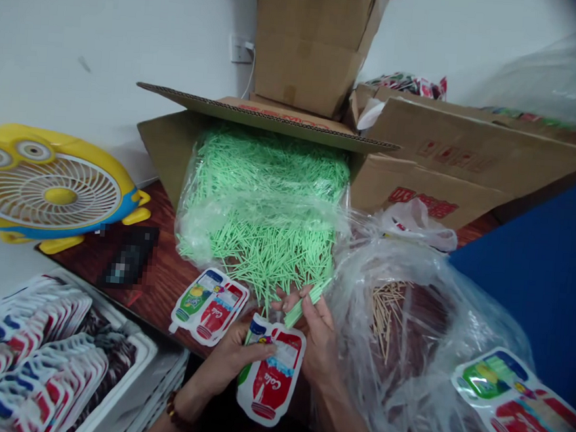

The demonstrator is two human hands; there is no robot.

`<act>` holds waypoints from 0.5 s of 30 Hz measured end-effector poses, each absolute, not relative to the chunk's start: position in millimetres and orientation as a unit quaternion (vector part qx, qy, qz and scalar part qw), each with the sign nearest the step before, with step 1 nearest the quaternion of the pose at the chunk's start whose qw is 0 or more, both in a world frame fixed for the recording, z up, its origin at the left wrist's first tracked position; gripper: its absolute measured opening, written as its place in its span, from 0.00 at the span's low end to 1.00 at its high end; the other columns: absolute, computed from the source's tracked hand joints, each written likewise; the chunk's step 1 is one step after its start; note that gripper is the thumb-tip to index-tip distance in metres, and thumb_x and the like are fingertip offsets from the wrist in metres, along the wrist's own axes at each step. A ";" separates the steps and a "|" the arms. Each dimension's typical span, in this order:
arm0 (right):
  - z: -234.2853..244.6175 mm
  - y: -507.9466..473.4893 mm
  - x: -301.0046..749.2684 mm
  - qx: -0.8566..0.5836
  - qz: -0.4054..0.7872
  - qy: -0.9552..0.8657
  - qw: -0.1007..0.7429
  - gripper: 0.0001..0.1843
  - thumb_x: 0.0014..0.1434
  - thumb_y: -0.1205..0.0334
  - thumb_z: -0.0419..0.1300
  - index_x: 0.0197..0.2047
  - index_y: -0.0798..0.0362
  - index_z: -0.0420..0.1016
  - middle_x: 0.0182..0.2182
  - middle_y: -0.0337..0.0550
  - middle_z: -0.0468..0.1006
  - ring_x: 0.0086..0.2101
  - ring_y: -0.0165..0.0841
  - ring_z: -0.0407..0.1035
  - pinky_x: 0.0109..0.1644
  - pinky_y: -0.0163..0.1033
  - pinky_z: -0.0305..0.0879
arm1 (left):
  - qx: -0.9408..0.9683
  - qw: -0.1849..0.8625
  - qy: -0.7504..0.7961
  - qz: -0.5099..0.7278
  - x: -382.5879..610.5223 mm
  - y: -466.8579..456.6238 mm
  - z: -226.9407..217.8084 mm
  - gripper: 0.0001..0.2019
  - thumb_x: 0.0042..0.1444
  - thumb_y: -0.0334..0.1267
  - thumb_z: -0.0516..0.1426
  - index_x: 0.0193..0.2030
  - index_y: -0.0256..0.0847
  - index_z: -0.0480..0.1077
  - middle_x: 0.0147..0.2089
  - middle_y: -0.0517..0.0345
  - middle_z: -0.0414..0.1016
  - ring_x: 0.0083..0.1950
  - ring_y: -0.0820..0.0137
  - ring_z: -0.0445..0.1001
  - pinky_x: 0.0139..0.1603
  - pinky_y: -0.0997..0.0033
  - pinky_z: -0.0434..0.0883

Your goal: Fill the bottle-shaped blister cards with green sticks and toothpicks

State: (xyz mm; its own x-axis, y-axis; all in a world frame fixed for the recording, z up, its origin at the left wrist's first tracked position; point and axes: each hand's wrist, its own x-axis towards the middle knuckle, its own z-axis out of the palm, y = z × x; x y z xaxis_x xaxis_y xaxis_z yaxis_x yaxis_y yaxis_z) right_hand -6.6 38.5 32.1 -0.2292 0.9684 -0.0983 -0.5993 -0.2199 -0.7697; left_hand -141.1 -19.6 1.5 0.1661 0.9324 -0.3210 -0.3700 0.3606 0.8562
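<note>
My left hand [231, 363] is closed on a printed pouch [276, 380] with a red cola picture and a green drink picture, thumb across its front. In my right hand [317, 330] is a small bundle of thin light-green sticks [306, 303], angled just above the pouch's top edge. Behind both hands lies a large heap of the same green sticks [267, 234], in clear plastic inside an open cardboard box [167, 148]. A second pouch [210, 306] with the same print lies on the table to the left of my hands.
A clear plastic bag [434, 312] with thin tan sticks [384, 315] spreads to the right, beside another pouch [516, 403]. A yellow fan [58, 187] and a dark, blurred object [127, 257] are at left. A white bin [144, 357] holds many pouches. More cartons [309, 53] stand behind.
</note>
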 end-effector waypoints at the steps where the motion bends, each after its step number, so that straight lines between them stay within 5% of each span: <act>1: 32.4 37.9 -6.7 -0.301 0.724 -0.308 0.539 0.05 0.60 0.58 0.59 0.40 0.48 0.69 0.28 0.34 0.75 0.37 0.34 0.74 0.57 0.46 0.60 | 0.314 0.696 0.443 0.469 -140.9 -19.2 2.1 0.08 0.50 0.38 0.65 0.30 0.33 0.76 0.27 0.56 0.79 0.26 0.72 0.71 0.31 0.74 0.67; 8: 2.6 68.1 2.4 -0.403 0.627 -0.385 0.544 0.09 0.60 0.53 0.57 0.39 0.48 0.70 0.31 0.36 0.76 0.37 0.35 0.71 0.53 0.44 0.62 | 0.299 0.696 0.464 0.459 -141.2 -19.7 4.8 0.08 0.49 0.38 0.65 0.26 0.34 0.76 0.24 0.58 0.77 0.23 0.74 0.71 0.27 0.77 0.67; 12: -27.5 96.6 3.8 -0.558 0.457 -0.572 0.391 0.16 0.62 0.53 0.50 0.32 0.52 0.73 0.31 0.43 0.78 0.40 0.38 0.70 0.54 0.46 0.59 | 0.267 0.675 0.516 0.455 -141.3 -22.8 -2.7 0.08 0.47 0.39 0.66 0.28 0.35 0.76 0.24 0.59 0.79 0.24 0.71 0.74 0.26 0.76 0.70; 15: -30.1 101.2 3.0 -0.577 0.413 -0.591 0.383 0.12 0.59 0.60 0.53 0.45 0.54 0.72 0.40 0.48 0.78 0.43 0.40 0.70 0.52 0.46 0.62 | 0.266 0.664 0.536 0.449 -141.2 -23.6 -11.4 0.09 0.47 0.40 0.67 0.28 0.35 0.75 0.25 0.58 0.80 0.26 0.68 0.77 0.28 0.73 0.72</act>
